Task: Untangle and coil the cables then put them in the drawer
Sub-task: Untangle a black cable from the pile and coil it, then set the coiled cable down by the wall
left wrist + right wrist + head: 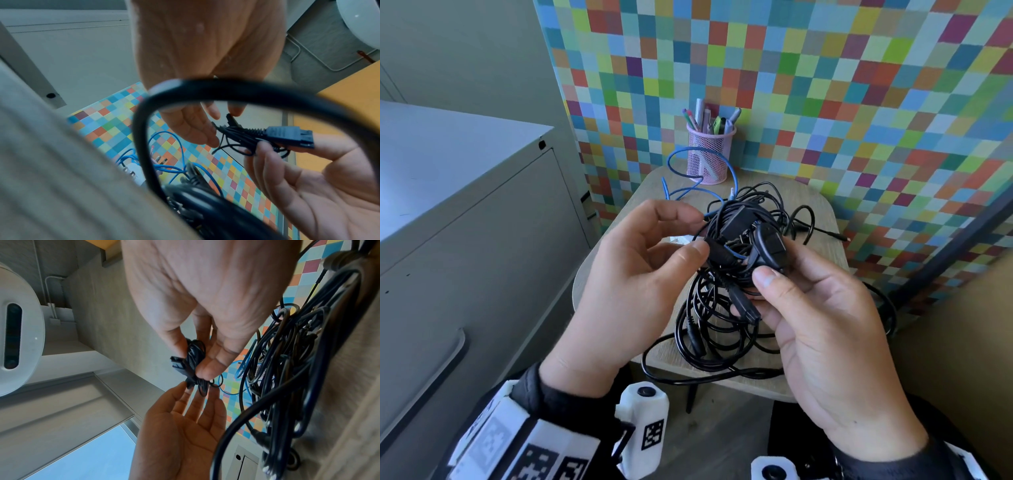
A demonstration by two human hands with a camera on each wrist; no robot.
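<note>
A tangle of black cables [722, 329] is partly lifted off the small round-cornered table [822, 219], with loops trailing over its front edge. My right hand [774, 267] pinches a knot of thin black cable and a black plug [287, 134] between thumb and fingers; the pinch is also plain in the right wrist view [197, 363]. My left hand [688, 233] is beside it with relaxed, fairly straight fingers [195, 394] whose tips touch the knot. A blue cable [681, 192] runs through the tangle toward the back of the table.
A pink mesh pen cup [710, 154] stands at the table's back edge against a multicoloured checked wall. A grey metal drawer cabinet [465, 257] stands to the left with its drawers closed; a handle [448, 363] shows low down. A thin black plug end [835, 236] lies at the right edge.
</note>
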